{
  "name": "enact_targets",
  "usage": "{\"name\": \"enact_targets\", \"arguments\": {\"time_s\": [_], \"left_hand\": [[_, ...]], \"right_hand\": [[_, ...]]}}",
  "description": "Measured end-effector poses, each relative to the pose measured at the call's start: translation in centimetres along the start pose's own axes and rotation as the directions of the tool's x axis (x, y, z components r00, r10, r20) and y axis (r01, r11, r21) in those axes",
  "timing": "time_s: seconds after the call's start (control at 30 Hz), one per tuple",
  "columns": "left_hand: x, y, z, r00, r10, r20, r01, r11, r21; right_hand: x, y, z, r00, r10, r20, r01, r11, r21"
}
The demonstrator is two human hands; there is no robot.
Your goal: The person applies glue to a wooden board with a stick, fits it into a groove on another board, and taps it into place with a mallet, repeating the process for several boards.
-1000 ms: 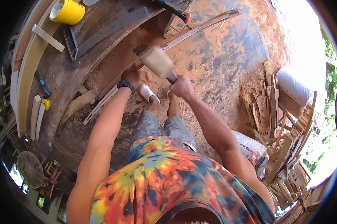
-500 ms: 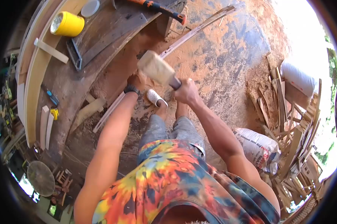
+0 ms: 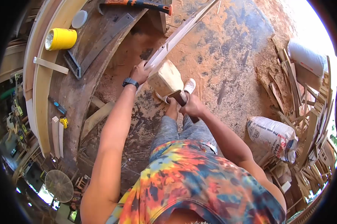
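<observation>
My right hand [image 3: 192, 106] is wrapped round the dark handle of a wooden mallet [image 3: 167, 77]. The mallet's blocky pale head lies just right of a long wooden strip [image 3: 173, 42] and overlaps its lower part in this view. Along the strip's face are dark slots, and it slants from the top of the view down toward my legs. With its fingers curled round the strip's left side, my left hand [image 3: 139, 73] grips it near the mallet head. A dark watch [image 3: 130, 82] sits on that wrist.
On the workbench [image 3: 69, 99] at left lie an orange-and-black hammer [image 3: 146, 5], a yellow tub [image 3: 61, 39], a metal square [image 3: 73, 65] and a blue-handled screwdriver [image 3: 59, 107]. To the right, a white sack [image 3: 273, 136] stands by stacked scrap wood [image 3: 308, 127]. Sawdust covers the floor.
The strip now appears larger and higher up, lifted in my left hand. The mallet has come down and closer to my body, beside the strip. My view has shifted slightly.
</observation>
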State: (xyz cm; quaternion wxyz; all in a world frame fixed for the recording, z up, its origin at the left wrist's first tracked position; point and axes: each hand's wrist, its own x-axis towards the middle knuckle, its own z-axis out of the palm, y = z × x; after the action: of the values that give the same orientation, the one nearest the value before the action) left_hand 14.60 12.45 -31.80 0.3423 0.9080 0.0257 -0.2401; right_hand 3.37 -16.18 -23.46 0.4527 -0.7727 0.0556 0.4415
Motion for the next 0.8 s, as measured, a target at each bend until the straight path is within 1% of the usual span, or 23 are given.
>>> {"name": "enact_targets", "arguments": {"time_s": [0.07,0.1,0.17,0.2,0.27,0.3,0.33,0.4,0.43,0.47,0.53,0.57,0.6,0.67,0.7,0.73,0.8], "left_hand": [[2.3,0.9,0.2,0.995,0.097,-0.013,-0.097,0.995,0.023],[3.1,1.6,0.5,0.996,0.086,-0.01,-0.086,0.995,0.04],[5.5,3.5,1.1,0.977,0.206,-0.054,-0.202,0.977,0.073],[6.6,4.5,1.3,0.977,0.212,-0.03,-0.209,0.973,0.094],[8.2,6.2,2.0,0.96,0.256,-0.116,-0.253,0.967,0.041],[9.0,6.6,2.6,0.942,0.301,-0.15,-0.299,0.954,0.036],[9.0,7.8,2.3,0.942,0.31,-0.128,-0.307,0.951,0.043],[8.3,10.0,1.4,0.983,0.175,-0.052,-0.169,0.98,0.103],[8.7,9.2,1.9,0.976,0.197,-0.093,-0.19,0.979,0.077],[9.2,8.6,2.5,0.976,0.21,-0.062,-0.204,0.975,0.091],[10.0,7.4,2.8,0.892,0.398,-0.215,-0.383,0.917,0.108],[10.3,7.0,3.1,0.886,0.4,-0.235,-0.38,0.916,0.127],[10.5,7.1,2.9,0.884,0.412,-0.222,-0.391,0.91,0.136],[9.8,7.4,2.7,0.924,0.332,-0.192,-0.308,0.94,0.145],[9.7,7.4,2.7,0.929,0.321,-0.183,-0.299,0.944,0.141],[9.7,7.6,2.7,0.927,0.333,-0.172,-0.311,0.94,0.143],[9.7,7.6,2.7,0.943,0.287,-0.171,-0.252,0.947,0.2]], "right_hand": [[-0.6,1.2,1.1,0.988,0.15,0.024,-0.143,0.971,-0.192],[-0.7,2.6,2.3,0.989,0.143,0.038,-0.134,0.975,-0.179],[0.6,6.1,5.5,0.981,0.189,-0.041,-0.192,0.929,-0.316],[1.5,7.1,6.5,0.981,0.191,-0.04,-0.194,0.939,-0.285],[2.9,8.6,8.3,0.996,0.084,-0.033,-0.09,0.939,-0.331],[2.1,5.4,6.6,0.999,0.029,0.022,-0.021,0.956,-0.293],[3.6,6.0,7.6,0.999,0.036,0.015,-0.03,0.962,-0.273],[6.9,7.9,10.4,0.975,0.151,0.162,-0.075,0.913,-0.401],[8.5,7.9,11.5,0.952,0.213,0.221,-0.118,0.919,-0.377],[9.3,7.8,13.0,0.952,0.215,0.216,-0.132,0.929,-0.346],[11.6,8.1,16.8,0.943,0.269,0.197,-0.185,0.914,-0.362],[11.8,8.5,18.7,0.965,0.235,0.119,-0.192,0.936,-0.294],[12.2,7.8,19.6,0.966,0.232,0.113,-0.194,0.941,-0.276],[11.7,6.4,21.3,0.972,0.188,0.142,-0.135,0.939,-0.316],[11.9,6.1,22.2,0.983,0.122,0.139,-0.065,0.932,-0.357],[12.4,5.8,22.7,0.984,0.125,0.129,-0.073,0.935,-0.347],[13.4,5.1,22.8,0.985,0.048,0.167,0.015,0.934,-0.357]]}}
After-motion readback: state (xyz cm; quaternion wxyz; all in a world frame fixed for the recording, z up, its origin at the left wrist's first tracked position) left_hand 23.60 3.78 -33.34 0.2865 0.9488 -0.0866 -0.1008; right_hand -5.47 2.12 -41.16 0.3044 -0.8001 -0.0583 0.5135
